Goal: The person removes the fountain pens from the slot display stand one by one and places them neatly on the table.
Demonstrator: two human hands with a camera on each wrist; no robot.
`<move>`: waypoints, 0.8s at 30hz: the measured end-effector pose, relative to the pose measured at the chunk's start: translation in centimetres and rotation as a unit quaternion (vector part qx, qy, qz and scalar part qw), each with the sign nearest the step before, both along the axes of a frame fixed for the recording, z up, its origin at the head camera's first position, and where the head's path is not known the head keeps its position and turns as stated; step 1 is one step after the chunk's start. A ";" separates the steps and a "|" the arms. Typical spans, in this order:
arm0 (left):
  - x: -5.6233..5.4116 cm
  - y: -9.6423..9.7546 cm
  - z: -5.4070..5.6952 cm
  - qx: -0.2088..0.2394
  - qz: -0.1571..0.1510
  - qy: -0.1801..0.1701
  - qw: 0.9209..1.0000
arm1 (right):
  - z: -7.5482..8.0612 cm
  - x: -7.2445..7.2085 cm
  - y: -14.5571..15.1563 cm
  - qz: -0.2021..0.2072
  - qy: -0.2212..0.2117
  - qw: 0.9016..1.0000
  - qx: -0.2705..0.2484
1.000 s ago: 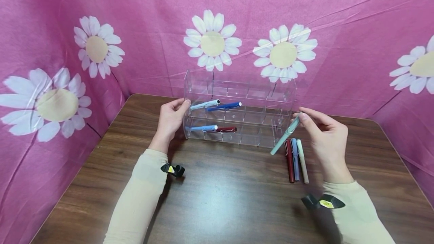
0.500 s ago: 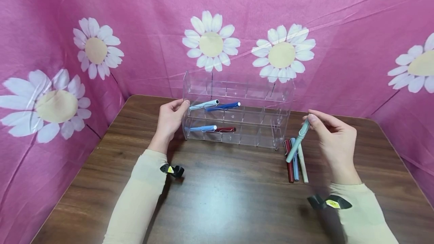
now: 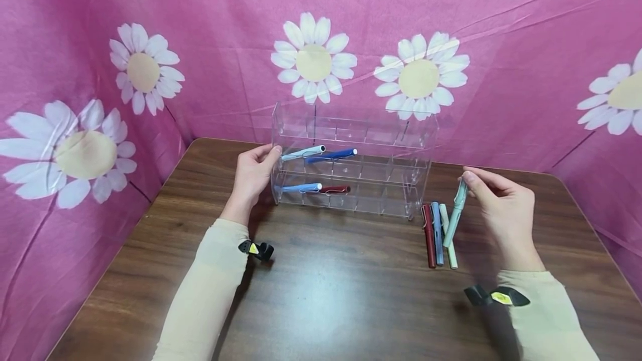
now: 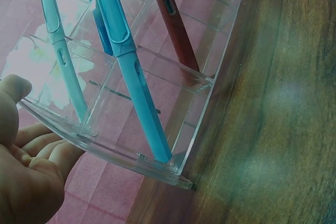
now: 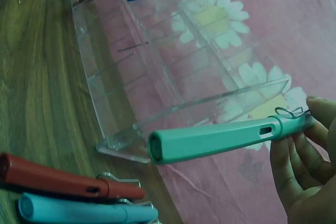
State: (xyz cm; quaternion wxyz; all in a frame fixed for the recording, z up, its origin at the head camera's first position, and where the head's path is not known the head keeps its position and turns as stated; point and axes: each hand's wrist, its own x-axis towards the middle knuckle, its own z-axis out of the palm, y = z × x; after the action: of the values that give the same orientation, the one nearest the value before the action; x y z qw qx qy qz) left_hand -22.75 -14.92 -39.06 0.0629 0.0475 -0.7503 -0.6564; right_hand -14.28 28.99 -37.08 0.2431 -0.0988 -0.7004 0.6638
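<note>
At the left end of a clear plastic pen rack, my left hand grips the side panel, thumb on one face and fingers behind it. A mint green pen hangs from my right hand, pinched at its cap end, tilted with the lower end down. It is right of the rack, in front of a pale green pen in the head view. The rack holds a light blue pen, a dark blue pen, a sky blue pen and a dark red pen.
Beside the pale green pen, a red pen and a grey-blue pen lie side by side on the wooden table. Behind the table hangs a pink cloth with white daisies.
My right hand has moved right, away from the rack, carrying the mint green pen, which now hangs more steeply. My left hand stays on the rack.
</note>
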 end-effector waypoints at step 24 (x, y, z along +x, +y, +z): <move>-0.1 -0.1 -0.1 -0.007 0.002 0.004 1.000 | -2.8 -0.6 2.7 0.033 -0.110 0.991 0.070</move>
State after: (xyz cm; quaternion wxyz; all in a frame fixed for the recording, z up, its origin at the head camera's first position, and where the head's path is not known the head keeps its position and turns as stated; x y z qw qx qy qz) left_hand -22.81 -14.99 -39.11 0.0679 0.0461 -0.7544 -0.6512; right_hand -14.91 31.73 -39.89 0.1491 -0.1309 -0.7707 0.6055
